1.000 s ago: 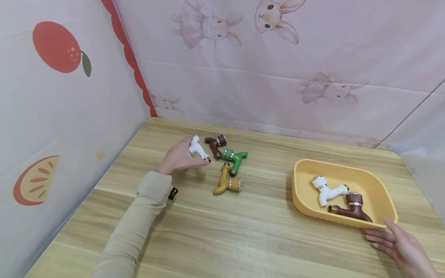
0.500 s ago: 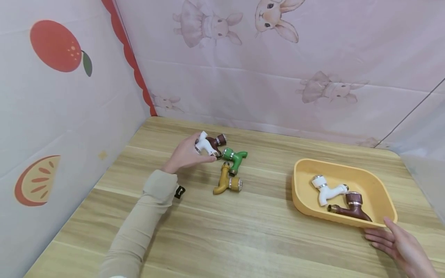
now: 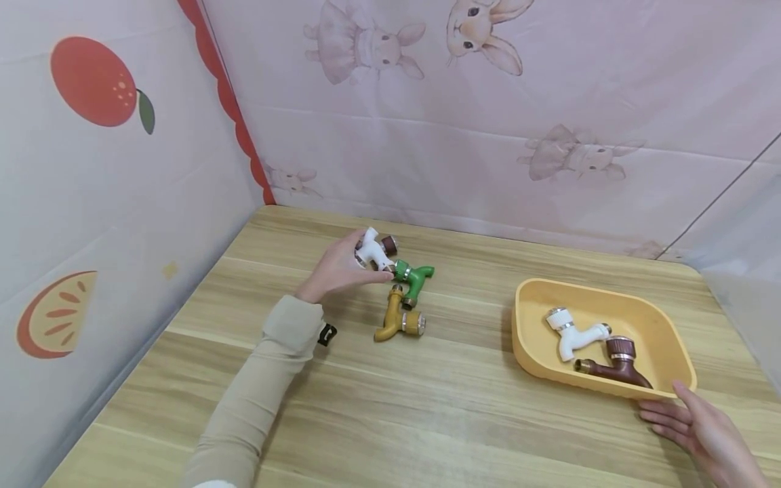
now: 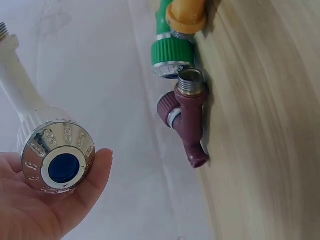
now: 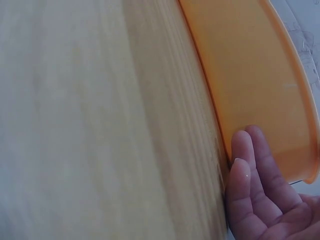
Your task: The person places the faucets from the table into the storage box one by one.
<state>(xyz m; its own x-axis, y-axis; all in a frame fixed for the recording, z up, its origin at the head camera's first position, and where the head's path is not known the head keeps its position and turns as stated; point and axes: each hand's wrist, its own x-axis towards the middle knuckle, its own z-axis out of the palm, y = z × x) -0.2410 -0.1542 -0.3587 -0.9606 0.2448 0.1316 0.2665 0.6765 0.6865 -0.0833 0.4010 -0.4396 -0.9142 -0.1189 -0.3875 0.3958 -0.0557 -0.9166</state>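
Centre-left, the left hand (image 3: 343,268) pinches a white tap (image 3: 373,252), best lifted clear of the green tap (image 3: 418,280); lower right, the right hand (image 3: 703,428), fingers fairly straight, should steady the tray (image 3: 654,339).

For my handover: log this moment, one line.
Left hand grips white faucet | right hand touches yellow tray | inside: second white faucet, maroon faucet

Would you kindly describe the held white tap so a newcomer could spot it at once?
On the table, look left of the tray. Near a brown tap, a green tap and a yellow tap, the left hand grips the white tap. Only it is white there, and only it is held.
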